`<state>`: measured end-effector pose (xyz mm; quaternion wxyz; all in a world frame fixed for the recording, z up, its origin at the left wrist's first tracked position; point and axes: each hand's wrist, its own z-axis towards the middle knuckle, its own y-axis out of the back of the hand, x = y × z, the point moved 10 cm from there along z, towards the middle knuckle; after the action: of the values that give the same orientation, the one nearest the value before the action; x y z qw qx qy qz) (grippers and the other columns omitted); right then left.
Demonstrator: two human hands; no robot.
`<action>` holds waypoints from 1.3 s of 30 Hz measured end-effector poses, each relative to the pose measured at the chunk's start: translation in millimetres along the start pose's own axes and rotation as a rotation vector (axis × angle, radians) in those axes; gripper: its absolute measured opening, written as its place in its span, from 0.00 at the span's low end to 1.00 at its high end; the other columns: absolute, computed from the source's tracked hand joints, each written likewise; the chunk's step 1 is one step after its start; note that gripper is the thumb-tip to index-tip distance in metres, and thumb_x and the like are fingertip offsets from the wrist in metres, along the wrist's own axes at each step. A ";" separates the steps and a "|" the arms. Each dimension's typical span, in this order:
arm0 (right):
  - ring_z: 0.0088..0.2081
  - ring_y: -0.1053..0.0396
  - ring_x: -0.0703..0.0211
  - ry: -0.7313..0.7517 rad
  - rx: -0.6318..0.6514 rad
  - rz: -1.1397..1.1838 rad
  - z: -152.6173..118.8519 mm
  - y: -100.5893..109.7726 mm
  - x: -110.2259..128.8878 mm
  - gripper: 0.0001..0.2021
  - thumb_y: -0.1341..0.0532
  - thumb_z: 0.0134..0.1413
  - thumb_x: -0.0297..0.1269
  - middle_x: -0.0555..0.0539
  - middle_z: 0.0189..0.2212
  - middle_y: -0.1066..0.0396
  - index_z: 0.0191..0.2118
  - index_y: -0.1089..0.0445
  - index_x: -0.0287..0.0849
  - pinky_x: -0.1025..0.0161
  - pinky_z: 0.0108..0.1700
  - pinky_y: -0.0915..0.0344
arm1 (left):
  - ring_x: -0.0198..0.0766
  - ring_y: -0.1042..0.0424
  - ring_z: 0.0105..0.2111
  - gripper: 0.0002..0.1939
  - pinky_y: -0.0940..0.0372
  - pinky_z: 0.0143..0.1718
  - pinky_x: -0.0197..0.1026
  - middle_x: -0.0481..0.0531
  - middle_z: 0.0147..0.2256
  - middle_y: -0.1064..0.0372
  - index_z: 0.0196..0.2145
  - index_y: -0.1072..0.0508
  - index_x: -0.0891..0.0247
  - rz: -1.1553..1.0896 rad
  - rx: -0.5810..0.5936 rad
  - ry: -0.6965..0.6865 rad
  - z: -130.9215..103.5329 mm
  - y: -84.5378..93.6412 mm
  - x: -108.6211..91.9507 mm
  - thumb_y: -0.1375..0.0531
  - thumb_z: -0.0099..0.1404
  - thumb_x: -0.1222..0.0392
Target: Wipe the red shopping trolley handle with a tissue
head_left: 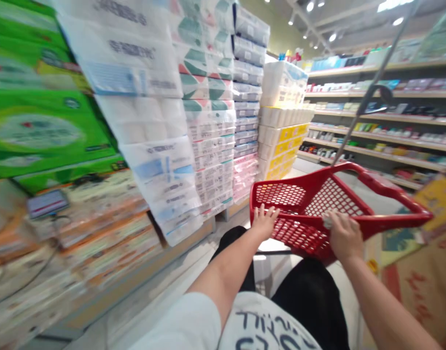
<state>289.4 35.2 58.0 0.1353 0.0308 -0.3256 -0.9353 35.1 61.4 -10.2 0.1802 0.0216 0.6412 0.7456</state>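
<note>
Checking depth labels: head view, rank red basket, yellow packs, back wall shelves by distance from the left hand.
1. Red basket: left hand rests on its near rim.
2. Yellow packs: stacked at the aisle's end, ahead and just right of the hand.
3. Shelves: along the back wall, far right.

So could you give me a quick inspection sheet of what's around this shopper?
Surface: pale shop floor, bare where visible.
Job's things: red basket, mesh walls, tilted; nothing seen inside.
Clutter: stacked tissue packs on the left, green packs nearer; image blurred.
Grippers: left hand rests on the basket's near rim; right hand grips the rim, fingers curled over it.
Cables: nothing seen; a thin metal rod rises behind the basket.
Surroundings: stocked shelves on the right, ceiling lights.
</note>
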 end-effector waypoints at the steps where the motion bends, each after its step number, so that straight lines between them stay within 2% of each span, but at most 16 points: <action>1: 0.53 0.39 0.45 0.006 0.001 0.039 -0.6 -1.2 9.5 0.22 0.53 0.59 0.30 0.39 0.54 0.34 0.56 0.32 0.43 0.49 0.51 0.39 | 0.58 0.66 0.68 0.33 0.64 0.65 0.67 0.48 0.69 0.58 0.68 0.55 0.53 0.008 0.004 0.013 2.6 0.0 2.2 0.55 0.67 0.64; 4: 0.53 0.38 0.50 -0.021 -0.020 0.153 0.9 -7.9 12.6 0.20 0.51 0.60 0.31 0.42 0.54 0.34 0.56 0.33 0.43 0.53 0.55 0.38 | 0.57 0.66 0.68 0.34 0.64 0.65 0.66 0.46 0.69 0.58 0.68 0.54 0.52 0.005 0.010 0.008 12.8 -2.6 6.4 0.54 0.65 0.66; 8: 0.51 0.35 0.51 -0.168 -0.082 0.279 -3.7 -14.3 -15.9 0.18 0.49 0.59 0.35 0.40 0.51 0.35 0.53 0.32 0.40 0.53 0.54 0.35 | 0.57 0.65 0.68 0.32 0.64 0.65 0.65 0.45 0.68 0.56 0.66 0.49 0.52 0.001 -0.009 0.017 21.3 -6.8 9.8 0.56 0.66 0.67; 10: 0.49 0.35 0.50 -0.207 -0.077 0.303 -7.5 -22.7 -15.3 0.17 0.50 0.59 0.36 0.40 0.47 0.34 0.49 0.30 0.39 0.51 0.52 0.34 | 0.56 0.65 0.68 0.32 0.65 0.66 0.65 0.46 0.68 0.55 0.66 0.48 0.53 -0.002 -0.009 0.031 22.5 -8.3 9.7 0.56 0.65 0.68; 13: 0.52 0.36 0.50 -0.138 0.030 0.341 -7.9 -43.6 16.2 0.16 0.51 0.61 0.35 0.42 0.47 0.32 0.46 0.28 0.42 0.51 0.56 0.36 | 0.56 0.65 0.68 0.33 0.64 0.66 0.65 0.47 0.68 0.55 0.66 0.48 0.54 -0.007 -0.006 0.036 23.1 -7.4 7.7 0.55 0.64 0.68; 16: 0.58 0.40 0.54 -0.010 0.186 0.381 -6.0 -58.5 49.6 0.17 0.50 0.61 0.32 0.46 0.52 0.33 0.49 0.28 0.48 0.57 0.60 0.39 | 0.56 0.64 0.68 0.33 0.64 0.66 0.64 0.47 0.68 0.54 0.66 0.47 0.54 -0.020 -0.004 0.043 22.9 -3.9 8.0 0.55 0.63 0.69; 18: 0.59 0.41 0.55 0.061 0.262 0.397 -5.3 -57.5 53.6 0.18 0.49 0.60 0.30 0.48 0.55 0.34 0.51 0.29 0.49 0.58 0.60 0.39 | 0.56 0.64 0.68 0.34 0.64 0.66 0.64 0.47 0.68 0.54 0.66 0.48 0.54 -0.023 0.001 0.044 22.6 -2.8 8.9 0.55 0.63 0.69; 20: 0.58 0.40 0.55 0.061 0.259 0.372 -3.2 -45.5 34.8 0.19 0.49 0.59 0.29 0.48 0.56 0.35 0.52 0.29 0.48 0.56 0.59 0.39 | 0.55 0.65 0.68 0.34 0.64 0.66 0.64 0.48 0.68 0.55 0.66 0.49 0.54 -0.023 -0.001 0.042 22.3 -2.7 9.3 0.54 0.63 0.68; 24: 0.56 0.41 0.49 -0.126 0.066 0.225 1.4 -7.3 -35.5 0.19 0.50 0.56 0.28 0.41 0.51 0.33 0.48 0.27 0.42 0.49 0.59 0.41 | 0.57 0.66 0.68 0.33 0.66 0.66 0.64 0.47 0.68 0.55 0.66 0.49 0.54 -0.038 -0.015 0.040 21.9 -4.3 7.8 0.54 0.64 0.67; 25: 0.56 0.41 0.48 -0.159 0.032 0.197 1.0 -2.0 -46.0 0.19 0.50 0.56 0.28 0.40 0.51 0.33 0.48 0.27 0.40 0.48 0.59 0.41 | 0.57 0.66 0.68 0.33 0.66 0.66 0.65 0.47 0.68 0.55 0.66 0.49 0.54 -0.041 -0.015 0.041 22.0 -4.7 7.1 0.54 0.64 0.68; 27: 0.55 0.41 0.47 -0.195 -0.008 0.172 -1.8 -0.4 -51.9 0.19 0.50 0.56 0.29 0.40 0.51 0.33 0.49 0.28 0.39 0.47 0.59 0.42 | 0.57 0.66 0.68 0.34 0.66 0.66 0.65 0.47 0.68 0.56 0.66 0.49 0.54 -0.045 -0.011 0.043 22.1 -5.3 5.4 0.54 0.64 0.68; 29: 0.54 0.41 0.46 -0.235 -0.011 0.194 -8.4 -10.8 -43.3 0.19 0.49 0.56 0.31 0.39 0.52 0.35 0.50 0.29 0.38 0.46 0.58 0.42 | 0.57 0.66 0.68 0.34 0.66 0.65 0.66 0.47 0.68 0.56 0.66 0.49 0.54 -0.049 0.001 0.047 21.9 -5.9 4.4 0.54 0.63 0.68; 32: 0.53 0.39 0.45 -0.267 0.051 0.260 -21.8 -39.9 -14.9 0.20 0.48 0.56 0.33 0.36 0.52 0.36 0.53 0.31 0.35 0.48 0.56 0.38 | 0.57 0.66 0.68 0.35 0.66 0.65 0.66 0.47 0.68 0.56 0.66 0.49 0.54 -0.042 0.002 0.050 21.2 -5.5 4.7 0.54 0.63 0.69; 35: 0.57 0.41 0.47 -0.203 0.155 0.296 -31.7 -64.1 10.6 0.21 0.47 0.56 0.32 0.40 0.55 0.36 0.55 0.33 0.41 0.52 0.58 0.39 | 0.57 0.66 0.68 0.34 0.65 0.65 0.65 0.46 0.68 0.56 0.66 0.48 0.54 -0.030 -0.009 0.045 20.8 -4.9 6.0 0.55 0.63 0.69; 37: 0.59 0.42 0.49 -0.170 0.235 0.300 -36.6 -72.9 11.5 0.23 0.48 0.56 0.30 0.44 0.56 0.36 0.57 0.33 0.46 0.54 0.59 0.40 | 0.58 0.66 0.68 0.33 0.65 0.65 0.65 0.46 0.68 0.56 0.66 0.48 0.55 -0.030 -0.012 0.044 21.5 -4.9 7.4 0.55 0.64 0.68; 39: 0.55 0.38 0.49 -0.198 0.294 0.277 -42.0 -75.2 -3.6 0.24 0.49 0.54 0.28 0.44 0.53 0.33 0.56 0.33 0.46 0.55 0.56 0.38 | 0.58 0.66 0.68 0.33 0.65 0.65 0.65 0.46 0.68 0.56 0.66 0.48 0.55 -0.035 -0.011 0.052 23.2 -5.0 9.4 0.55 0.64 0.68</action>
<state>281.5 67.5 -21.6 0.2241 -0.0868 -0.4714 -0.8485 33.7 86.8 -12.9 0.1766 -0.0100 0.6420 0.7461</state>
